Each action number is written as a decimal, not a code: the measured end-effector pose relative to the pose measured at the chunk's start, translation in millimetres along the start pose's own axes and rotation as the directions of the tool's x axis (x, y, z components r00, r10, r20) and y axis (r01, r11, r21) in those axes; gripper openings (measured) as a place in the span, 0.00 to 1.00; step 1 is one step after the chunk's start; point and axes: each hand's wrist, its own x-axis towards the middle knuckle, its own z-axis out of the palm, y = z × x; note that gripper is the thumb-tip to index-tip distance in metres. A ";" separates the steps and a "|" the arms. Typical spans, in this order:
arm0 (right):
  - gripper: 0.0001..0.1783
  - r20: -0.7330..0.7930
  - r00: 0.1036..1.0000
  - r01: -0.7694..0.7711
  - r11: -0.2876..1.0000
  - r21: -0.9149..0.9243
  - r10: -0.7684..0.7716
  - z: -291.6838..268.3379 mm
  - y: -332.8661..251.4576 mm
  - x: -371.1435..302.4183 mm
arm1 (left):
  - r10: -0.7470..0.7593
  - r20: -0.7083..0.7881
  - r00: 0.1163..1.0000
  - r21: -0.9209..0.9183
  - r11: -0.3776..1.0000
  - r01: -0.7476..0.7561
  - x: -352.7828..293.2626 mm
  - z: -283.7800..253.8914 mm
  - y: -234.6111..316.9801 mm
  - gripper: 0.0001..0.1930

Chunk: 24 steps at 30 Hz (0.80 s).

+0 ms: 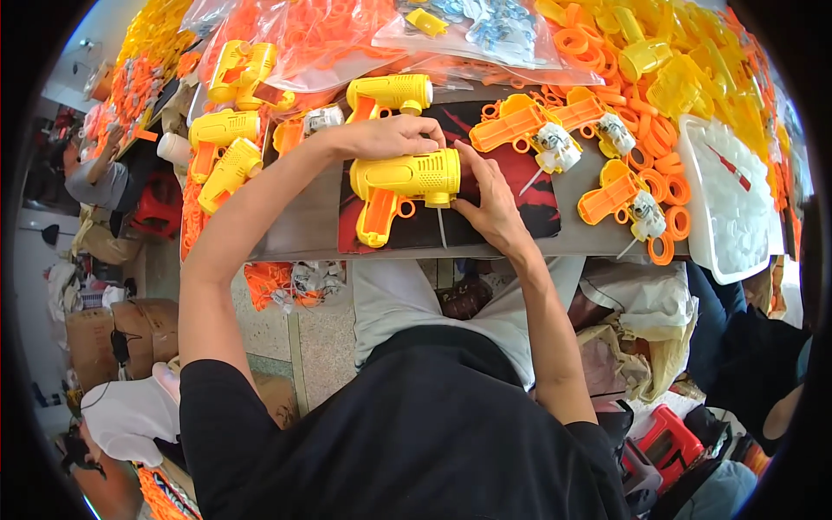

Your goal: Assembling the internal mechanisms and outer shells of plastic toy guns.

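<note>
A yellow toy gun [406,176] with an orange grip lies on its side in front of me on a dark mat with red patches [539,201]. My left hand [388,139] curls over the gun's upper edge, partly hiding its fingers. At the gun's front end, my right hand [494,201] grips with the thumb below and the fingers above. A thin pale strip sticks out beneath the body. Just beyond my left hand sits another yellow toy gun [390,90]. Right of my hands are several orange gun halves [505,124] fitted with white mechanisms [555,146].
Several yellow toy guns [227,130] lie at the left. Orange rings [663,134] and yellow shells [693,78] pile up at the right, beside a white tray [693,186] of translucent parts with a red tool [732,171]. Plastic bags [334,74] of parts line the back.
</note>
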 end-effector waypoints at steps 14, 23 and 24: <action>0.54 0.012 1.000 0.010 0.996 -0.088 -0.009 0.1 2.6 3.2 | 0.143 -0.234 0.962 0.646 0.762 0.044 -23.4 43.8 11.6 0.39; 0.53 -0.006 1.000 0.013 0.998 -0.054 -0.014 1.6 5.1 2.1 | 0.195 -0.234 0.953 0.659 0.752 0.008 -22.6 34.6 14.1 0.36; 0.53 -0.006 1.000 0.011 0.999 -0.050 -0.011 1.3 5.8 1.9 | 0.191 -0.232 0.954 0.659 0.752 0.010 -22.7 36.7 13.7 0.36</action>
